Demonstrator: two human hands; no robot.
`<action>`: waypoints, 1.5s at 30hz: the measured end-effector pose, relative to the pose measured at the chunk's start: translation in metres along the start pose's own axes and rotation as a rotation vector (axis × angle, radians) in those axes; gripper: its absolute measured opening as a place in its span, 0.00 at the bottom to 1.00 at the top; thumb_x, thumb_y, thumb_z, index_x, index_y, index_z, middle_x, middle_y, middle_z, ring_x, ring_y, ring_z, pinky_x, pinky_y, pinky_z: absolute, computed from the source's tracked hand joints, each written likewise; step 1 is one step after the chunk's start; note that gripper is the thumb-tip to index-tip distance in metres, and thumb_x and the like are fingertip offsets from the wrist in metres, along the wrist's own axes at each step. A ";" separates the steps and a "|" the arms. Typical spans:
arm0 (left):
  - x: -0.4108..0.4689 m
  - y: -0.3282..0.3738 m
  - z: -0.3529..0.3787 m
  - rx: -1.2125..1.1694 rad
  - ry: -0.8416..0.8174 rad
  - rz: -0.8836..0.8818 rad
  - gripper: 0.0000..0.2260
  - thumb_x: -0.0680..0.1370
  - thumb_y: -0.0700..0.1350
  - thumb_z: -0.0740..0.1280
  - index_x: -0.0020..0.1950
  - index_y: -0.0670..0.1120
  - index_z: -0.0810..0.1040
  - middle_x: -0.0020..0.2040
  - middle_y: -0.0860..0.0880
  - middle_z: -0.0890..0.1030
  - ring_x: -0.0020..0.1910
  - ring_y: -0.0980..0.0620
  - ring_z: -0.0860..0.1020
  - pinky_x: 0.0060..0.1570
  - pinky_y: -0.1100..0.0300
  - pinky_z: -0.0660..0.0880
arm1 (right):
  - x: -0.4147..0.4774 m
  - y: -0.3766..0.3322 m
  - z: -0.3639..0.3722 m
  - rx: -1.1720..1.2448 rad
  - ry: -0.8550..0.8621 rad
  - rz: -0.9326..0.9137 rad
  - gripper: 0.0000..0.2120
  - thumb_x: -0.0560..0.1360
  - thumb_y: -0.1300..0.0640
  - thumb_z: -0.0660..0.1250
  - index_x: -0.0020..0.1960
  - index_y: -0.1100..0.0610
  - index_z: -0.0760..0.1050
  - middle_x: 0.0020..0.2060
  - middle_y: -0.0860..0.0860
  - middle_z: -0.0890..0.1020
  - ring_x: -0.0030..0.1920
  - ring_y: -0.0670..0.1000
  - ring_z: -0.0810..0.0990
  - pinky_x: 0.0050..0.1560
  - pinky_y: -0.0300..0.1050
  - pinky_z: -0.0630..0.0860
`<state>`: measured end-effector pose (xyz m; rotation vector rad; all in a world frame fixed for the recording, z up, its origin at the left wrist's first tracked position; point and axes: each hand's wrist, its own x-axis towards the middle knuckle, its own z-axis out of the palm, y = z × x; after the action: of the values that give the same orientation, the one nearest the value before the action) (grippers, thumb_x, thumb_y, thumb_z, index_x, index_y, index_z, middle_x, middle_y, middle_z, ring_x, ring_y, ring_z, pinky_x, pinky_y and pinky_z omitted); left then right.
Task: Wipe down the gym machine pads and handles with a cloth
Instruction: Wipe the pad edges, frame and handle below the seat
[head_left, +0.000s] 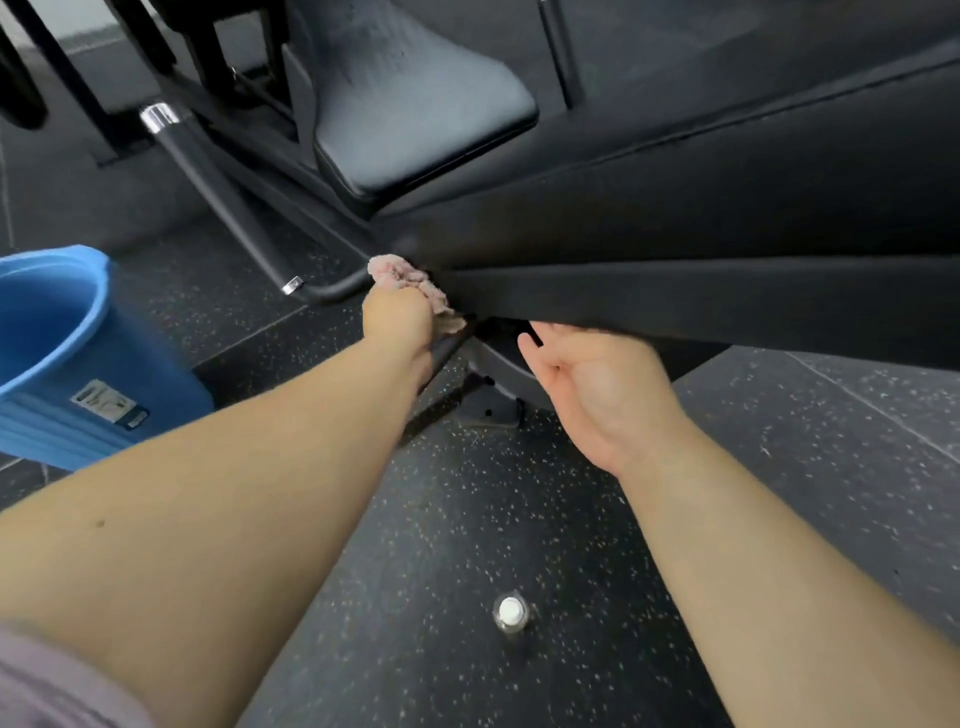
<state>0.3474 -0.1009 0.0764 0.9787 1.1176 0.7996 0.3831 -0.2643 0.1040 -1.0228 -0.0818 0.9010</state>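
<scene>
Clearly the wiping is under way, not finished. Left of the left hand stands a blue bucket (78, 364). Above that hand runs a black handle (218, 197) with chrome ends; whether it has been wiped I cannot tell.

The left hand (397, 317) is curled round a bunched pink cloth (415, 280) and presses it to the near end of the long black pad (675, 291), close to where the handle bends in. Above both hands, the seat pad (415, 104) shows faint dull streaks, perhaps from wiping, though that is a guess.

The right hand (587, 374) is open, palm up, fingers relaxed, holding nothing, just under the long pad's lower edge. That pad stretches away right of both hands and is likely left to do.

Below the hands lies a dark speckled rubber floor (415, 519), and a small white-capped bottle (511, 613) stands between the forearms.
</scene>
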 end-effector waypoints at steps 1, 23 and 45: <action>-0.003 -0.005 0.001 0.001 -0.031 0.017 0.16 0.80 0.32 0.49 0.41 0.46 0.69 0.22 0.52 0.73 0.20 0.53 0.72 0.26 0.56 0.78 | 0.001 0.000 0.002 -0.029 0.027 0.007 0.18 0.79 0.75 0.57 0.50 0.54 0.77 0.67 0.54 0.77 0.69 0.52 0.74 0.72 0.50 0.69; -0.009 -0.025 0.005 0.068 -0.165 -0.103 0.14 0.77 0.29 0.48 0.38 0.36 0.70 0.19 0.47 0.70 0.17 0.51 0.70 0.20 0.63 0.69 | 0.005 0.004 -0.002 -0.322 0.076 -0.062 0.21 0.78 0.72 0.62 0.36 0.49 0.80 0.51 0.45 0.83 0.65 0.55 0.77 0.72 0.56 0.68; -0.055 -0.028 0.012 0.161 -0.283 -0.035 0.14 0.73 0.28 0.52 0.51 0.35 0.75 0.32 0.42 0.74 0.28 0.49 0.75 0.31 0.57 0.76 | -0.006 -0.002 -0.010 -0.347 -0.027 -0.057 0.23 0.79 0.77 0.54 0.55 0.53 0.78 0.50 0.42 0.81 0.64 0.46 0.76 0.71 0.42 0.68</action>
<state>0.3461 -0.1637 0.0713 1.1640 0.9600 0.5284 0.3849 -0.2755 0.1025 -1.3233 -0.2966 0.8654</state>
